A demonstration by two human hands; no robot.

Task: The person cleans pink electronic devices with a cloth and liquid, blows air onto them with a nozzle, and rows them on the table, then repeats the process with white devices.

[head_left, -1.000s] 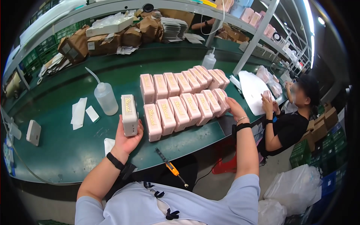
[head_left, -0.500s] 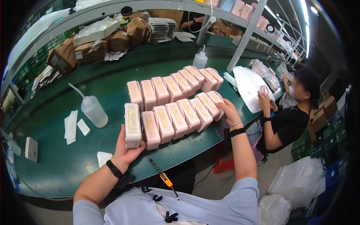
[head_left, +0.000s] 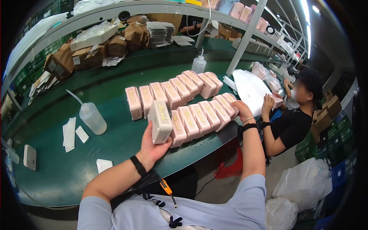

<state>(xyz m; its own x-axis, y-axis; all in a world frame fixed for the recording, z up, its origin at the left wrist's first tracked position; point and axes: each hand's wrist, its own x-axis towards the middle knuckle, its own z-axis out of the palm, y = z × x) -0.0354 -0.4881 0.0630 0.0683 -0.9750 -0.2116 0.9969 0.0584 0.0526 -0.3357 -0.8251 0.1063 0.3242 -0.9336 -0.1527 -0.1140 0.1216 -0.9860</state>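
My left hand (head_left: 152, 143) is closed round a white box-shaped device (head_left: 161, 124) with rounded edges and gold lettering on its face. This device stands tilted against the left end of the front row of pink box-shaped devices (head_left: 190, 122), which look the same in shape. At the row's right end, the fingers of my right hand (head_left: 242, 111) curl over the last pink device (head_left: 231, 100); the far side of that grip is hidden. Behind runs a second row of pink devices (head_left: 158, 92), set apart from the front one by a narrow gap.
A squeeze bottle (head_left: 93, 118), white wipes (head_left: 69, 134) and another white device (head_left: 30, 157) lie left on the green bench (head_left: 53, 180). Another squeeze bottle (head_left: 198, 63) stands behind. An orange-handled tool (head_left: 166, 187) hangs near my front. A co-worker (head_left: 295, 115) sits at right.
The front row has slid right relative to the back row, between my hands. My left hand has moved right with the white device, which now tilts more. The co-worker's hands have shifted.
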